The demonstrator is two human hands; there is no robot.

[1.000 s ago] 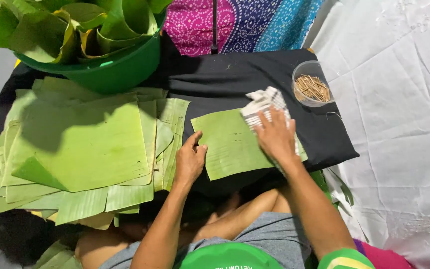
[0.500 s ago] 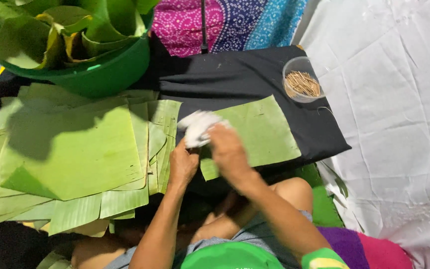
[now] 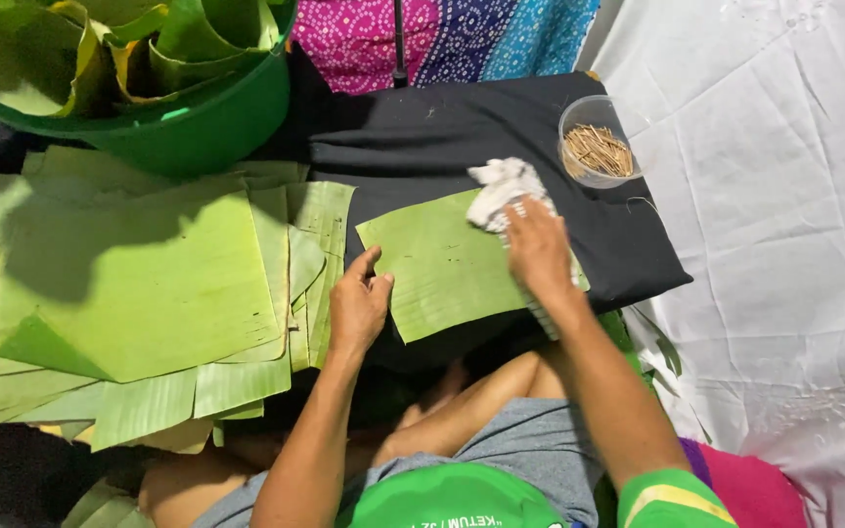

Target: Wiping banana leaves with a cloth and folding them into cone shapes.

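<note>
right hand (image 3: 538, 249) presses white cloth (image 3: 499, 191), seemingly, onto green leaf (image 3: 442, 264)

Hidden under the right hand (image 3: 538, 252): much of the white cloth (image 3: 501, 191) and the banana leaf's (image 3: 447, 266) right edge. Cut off by the top edge: green basin (image 3: 198, 122) and its rolled leaves (image 3: 139, 44). Running off the left edge: leaf stack (image 3: 119, 293). Too small to tell apart: sticks in the clear cup (image 3: 599, 147).
</note>
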